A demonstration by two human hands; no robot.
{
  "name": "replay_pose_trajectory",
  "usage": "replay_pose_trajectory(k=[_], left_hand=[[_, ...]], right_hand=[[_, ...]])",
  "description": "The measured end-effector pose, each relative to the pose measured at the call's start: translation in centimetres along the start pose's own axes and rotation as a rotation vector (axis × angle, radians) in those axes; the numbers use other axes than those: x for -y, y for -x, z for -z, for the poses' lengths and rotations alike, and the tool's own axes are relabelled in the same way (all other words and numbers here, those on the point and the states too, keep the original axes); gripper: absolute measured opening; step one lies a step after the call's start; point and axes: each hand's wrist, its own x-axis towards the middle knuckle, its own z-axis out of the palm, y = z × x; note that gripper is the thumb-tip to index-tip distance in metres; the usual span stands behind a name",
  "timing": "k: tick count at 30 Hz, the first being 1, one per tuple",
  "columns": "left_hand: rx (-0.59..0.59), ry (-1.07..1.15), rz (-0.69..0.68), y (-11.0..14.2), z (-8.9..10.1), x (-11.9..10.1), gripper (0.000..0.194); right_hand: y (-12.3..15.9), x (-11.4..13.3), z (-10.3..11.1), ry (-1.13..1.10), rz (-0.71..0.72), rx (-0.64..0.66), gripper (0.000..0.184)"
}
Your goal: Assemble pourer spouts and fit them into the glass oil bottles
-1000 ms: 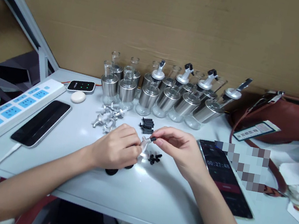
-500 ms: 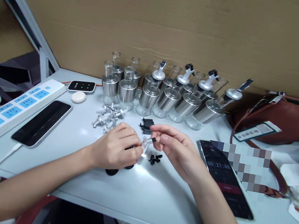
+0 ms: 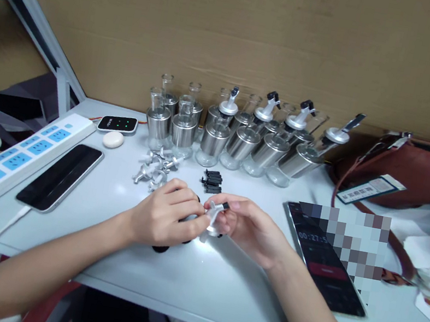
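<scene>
My left hand (image 3: 167, 216) is closed, pinching a silver bottle pourer (image 3: 212, 217) between thumb and fingers just above the table. A small black piece (image 3: 225, 206) sits on the end of its spout. My right hand (image 3: 256, 232) is curled round the other side of the pourer, its fingertips at the spout and body. Beyond my hands lie several black slender parts (image 3: 212, 181) in a stack and a heap of silver pourers (image 3: 156, 166). Black round pieces (image 3: 160, 248) show partly under my left hand; small black bits behind the pourer are mostly hidden.
Several glass bottles with steel sleeves (image 3: 213, 141) stand in rows at the back, some topped with pourers. To the left are a power strip (image 3: 33, 151), a phone (image 3: 60, 178) and a white round case (image 3: 113, 139). A phone with a timer (image 3: 322, 263) and a brown bag (image 3: 425, 170) are right.
My right hand has moved down and closed in round the pourer, where its fingers were raised near the spout tip before. The pourer has shifted slightly to the right.
</scene>
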Motion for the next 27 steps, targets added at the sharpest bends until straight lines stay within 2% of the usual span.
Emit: replay_pose_trajectory(k=[8, 27], left_hand=[[-0.014, -0.017, 0.001, -0.06, -0.16, -0.13, 0.009], [-0.003, -0.009, 0.008, 0.06, -0.22, -0.22, 0.008]], right_hand=[[-0.09, -0.04, -0.03, -0.093, -0.032, 0.051, 0.017], [-0.07, 0.07, -0.07, -0.018, -0.003, 0.032, 0.016]])
